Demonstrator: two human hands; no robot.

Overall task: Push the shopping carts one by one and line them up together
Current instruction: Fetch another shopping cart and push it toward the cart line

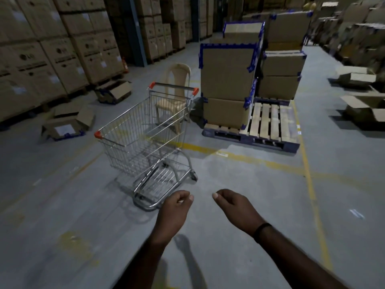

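Dim warehouse light, dark blurred corners, wide-angle edge distortion.

The grey concrete floor [239, 184] ahead of me carries yellow painted lines [310, 180]. On it stand a wire shopping cart [145, 140], a plastic chair [177, 103] just behind it, a pallet [268, 122] bearing cardboard boxes [227, 74] to my right, and opened cartons [64, 126] to my left.

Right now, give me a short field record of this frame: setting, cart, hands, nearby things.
setting: warehouse aisle, stacked cardboard boxes
shopping cart: one, empty, handle on far side from person
left hand: loosely curled, holds nothing, not touching cart
right hand: loosely curled, holds nothing
behind cart: plastic chair
right of cart: wooden pallet carrying taped boxes
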